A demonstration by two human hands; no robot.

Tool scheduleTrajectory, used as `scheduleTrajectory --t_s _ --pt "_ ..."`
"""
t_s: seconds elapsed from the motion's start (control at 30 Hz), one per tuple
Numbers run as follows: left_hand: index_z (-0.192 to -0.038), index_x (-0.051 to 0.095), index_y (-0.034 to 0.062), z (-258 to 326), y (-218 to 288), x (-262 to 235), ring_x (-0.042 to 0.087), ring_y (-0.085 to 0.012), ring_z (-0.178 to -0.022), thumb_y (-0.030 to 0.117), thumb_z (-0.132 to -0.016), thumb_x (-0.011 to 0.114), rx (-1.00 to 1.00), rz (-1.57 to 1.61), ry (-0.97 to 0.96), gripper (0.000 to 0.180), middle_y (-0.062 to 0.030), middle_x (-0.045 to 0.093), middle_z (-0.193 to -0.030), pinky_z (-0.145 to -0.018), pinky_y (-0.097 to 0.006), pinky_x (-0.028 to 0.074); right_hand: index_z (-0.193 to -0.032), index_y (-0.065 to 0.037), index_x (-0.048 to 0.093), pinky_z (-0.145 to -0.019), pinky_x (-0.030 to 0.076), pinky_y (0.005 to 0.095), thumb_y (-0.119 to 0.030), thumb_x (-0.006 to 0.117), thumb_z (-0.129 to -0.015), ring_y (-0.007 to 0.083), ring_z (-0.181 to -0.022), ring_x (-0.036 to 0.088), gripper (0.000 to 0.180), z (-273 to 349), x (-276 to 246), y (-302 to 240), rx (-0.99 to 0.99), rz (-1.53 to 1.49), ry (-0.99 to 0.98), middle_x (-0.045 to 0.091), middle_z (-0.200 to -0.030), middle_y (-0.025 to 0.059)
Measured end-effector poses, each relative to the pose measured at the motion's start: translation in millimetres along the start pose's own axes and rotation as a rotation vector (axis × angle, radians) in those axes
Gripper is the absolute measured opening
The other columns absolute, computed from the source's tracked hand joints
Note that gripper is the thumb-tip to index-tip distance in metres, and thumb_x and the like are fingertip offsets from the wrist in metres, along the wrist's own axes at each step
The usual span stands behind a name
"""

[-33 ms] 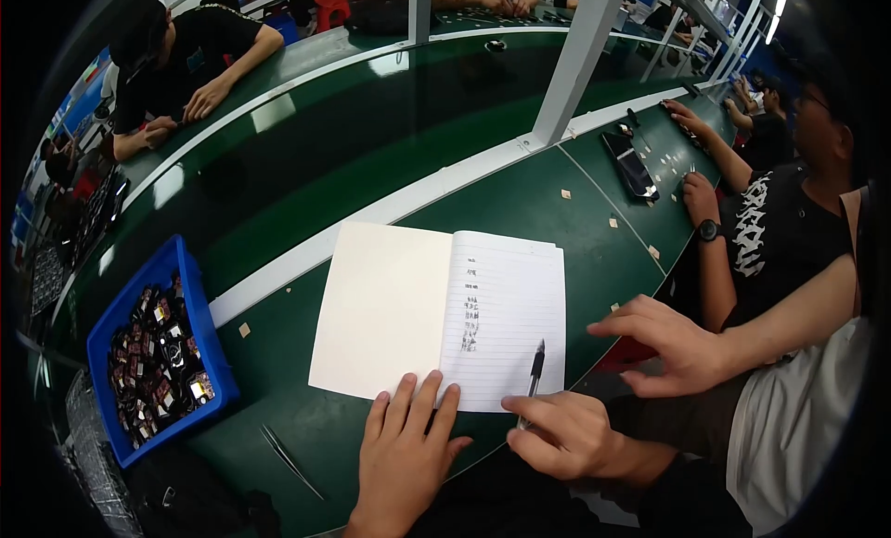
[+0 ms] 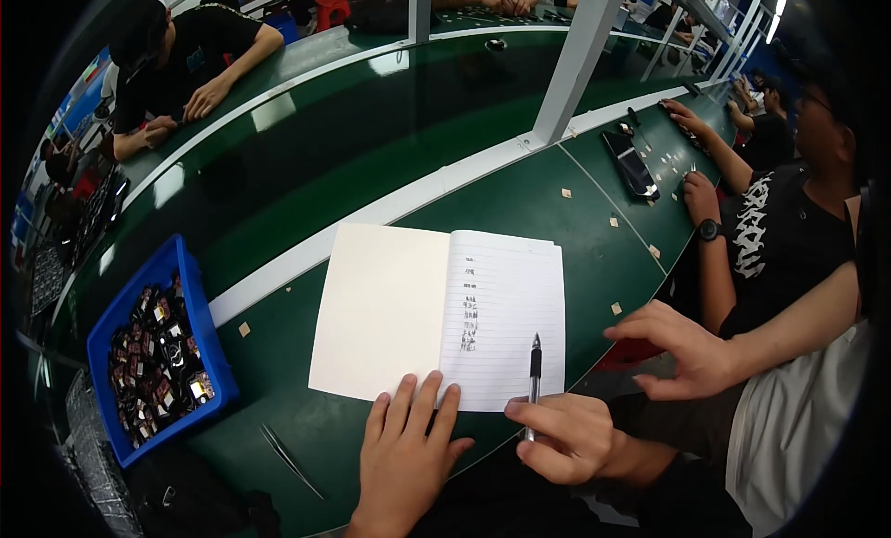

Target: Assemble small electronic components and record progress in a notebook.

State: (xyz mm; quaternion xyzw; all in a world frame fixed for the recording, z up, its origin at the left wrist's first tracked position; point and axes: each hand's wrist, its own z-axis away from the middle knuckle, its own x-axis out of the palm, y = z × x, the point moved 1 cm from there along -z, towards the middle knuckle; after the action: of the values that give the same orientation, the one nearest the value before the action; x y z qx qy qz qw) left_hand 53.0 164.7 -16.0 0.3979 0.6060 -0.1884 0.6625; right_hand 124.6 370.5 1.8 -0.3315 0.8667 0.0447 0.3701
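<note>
An open notebook [image 2: 379,306] lies before me. Its left page is blank; the lined right page bears a column of handwriting. My left hand [image 2: 406,454] rests palm down on the table edge, fingers spread flat over the notebook's lower edge. At the lower right corner, my right hand [image 2: 566,438] grips a pen [image 2: 535,366] whose dark tip points up and away over the lined page. Beside it hovers another person's hand [image 2: 682,350], fingers loosely bent and holding nothing visible. Metal tweezers [image 2: 291,461] lie on the green table left of my left hand.
At the left, a blue bin [image 2: 223,394] holds many small dark parts. Small tan squares [image 2: 567,194] and a dark phone-like device [image 2: 631,167] lie to the right. A white post [image 2: 577,69] rises from the rail behind the notebook. Several people sit around the tables.
The pen in my right hand has turned more upright. The other person's hand has drawn back a little to the right. The lined page has shifted very slightly left. My left hand looks unmoved.
</note>
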Motion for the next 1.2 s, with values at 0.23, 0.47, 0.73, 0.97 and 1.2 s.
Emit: scheduleTrajectory --t_s 0.23,0.47,0.73,0.97,1.2 --pt "-0.14 0.059 0.0122 7 21 7 0.052 -0.0335 -0.131 0.057 -0.084 0.072 -0.072 -0.097 0.023 0.073 -0.0132 0.053 -0.146 -0.105 -0.051 0.04 -0.098 0.004 0.066 -0.049 0.048 0.0276 -0.017 0.082 -0.089 0.0179 -0.06 0.063 0.027 -4 1 19 0.33 -0.569 0.276 0.069 -0.08 0.0121" --pt "-0.137 0.063 0.0134 -8 34 17 0.055 -0.0328 -0.11 0.064 -0.083 0.069 -0.107 -0.135 0.108 0.074 -0.0155 0.053 -0.146 -0.088 -0.045 0.042 -0.102 0.01 0.069 -0.074 0.058 0.0335 -0.019 0.055 -0.1 0.0244 -0.079 0.071 0.032 -27 31 52 0.461 -0.755 0.27 0.065 -0.12 0.0285" --pt "-0.134 0.066 0.0149 -15 31 24 0.054 -0.0326 -0.099 0.062 -0.083 0.07 -0.12 -0.063 0.134 0.07 -0.0155 0.053 -0.146 -0.083 -0.044 0.041 -0.108 0.008 0.068 -0.078 0.056 0.0301 -0.007 0.064 -0.096 0.0196 -0.089 0.069 0.02 -39 49 63 0.671 -1.01 0.217 0.069 -0.11 0.0206" --pt "-0.136 0.065 0.0151 -14 20 22 0.05 -0.0329 -0.108 0.059 -0.085 0.071 -0.094 0.025 0.075 0.067 -0.0134 0.052 -0.146 -0.091 -0.048 0.038 -0.102 0.004 0.068 -0.071 0.052 0.0234 0.004 0.064 -0.088 0.0097 -0.083 0.067 0.015 -34 58 62 1.003 -0.905 -0.055 0.068 -0.1 0.0118" --pt "-0.138 0.063 0.0167 -16 15 26 0.034 -0.048 -0.14 0.057 -0.089 0.068 -0.079 0.127 0.064 0.063 -0.015 0.049 -0.147 -0.111 -0.074 0.019 -0.088 0.002 0.062 -0.058 0.047 0.0222 0.004 0.067 -0.08 0.0052 -0.068 0.061 0.009 -23 61 75 0.922 -0.774 -0.117 0.064 -0.08 0.0043"
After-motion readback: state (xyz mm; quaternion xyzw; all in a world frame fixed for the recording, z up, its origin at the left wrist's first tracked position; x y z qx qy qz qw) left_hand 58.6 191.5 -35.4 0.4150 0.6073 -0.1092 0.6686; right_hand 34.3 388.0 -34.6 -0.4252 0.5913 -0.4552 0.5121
